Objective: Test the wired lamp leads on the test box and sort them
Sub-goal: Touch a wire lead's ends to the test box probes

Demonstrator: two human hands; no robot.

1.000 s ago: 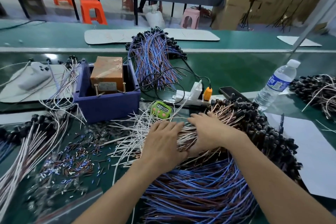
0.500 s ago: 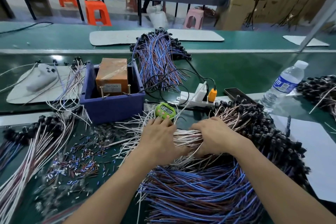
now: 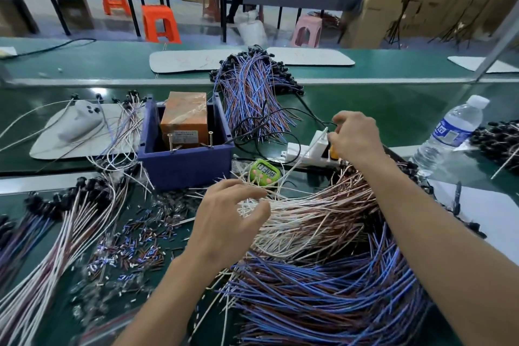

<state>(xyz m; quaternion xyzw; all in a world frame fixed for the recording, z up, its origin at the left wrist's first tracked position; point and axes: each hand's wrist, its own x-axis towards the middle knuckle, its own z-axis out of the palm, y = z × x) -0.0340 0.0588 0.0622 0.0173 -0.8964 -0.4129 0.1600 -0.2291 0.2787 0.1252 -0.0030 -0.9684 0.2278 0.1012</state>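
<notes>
Right, eyes on the test box (image 3: 185, 166), the blue bin with the orange block (image 3: 184, 118) sitting in it and two metal posts (image 3: 170, 140) standing at its front wall. Nothing is touching those posts at this moment.

Over to the right of the box, the right hand (image 3: 356, 137) is up above the power strip (image 3: 303, 153), thumb and forefinger nipped together on the end of a single white lead (image 3: 289, 175). That lead slants down from the fingers, past the green timer (image 3: 265, 173) just right of the box's front corner, into the heap.

The heap itself, the white-and-brown leads (image 3: 323, 213), lies in front of the box and to its right. The left hand (image 3: 224, 219) is there, fingers spread and relaxed, thumb against the strands, gripping nothing, just resting on the loose ends.

Nearer still, further from the box, is a thick fan of blue-and-brown leads (image 3: 323, 289). Behind the box, a second blue-and-brown bundle (image 3: 252, 101) drapes over the bench rail. Left of the box, pale leads (image 3: 56, 233) with black caps trail away, and a litter of cut scraps (image 3: 126, 247) covers the green top in front of it. A water bottle (image 3: 449, 135) stands well off to the box's right.
</notes>
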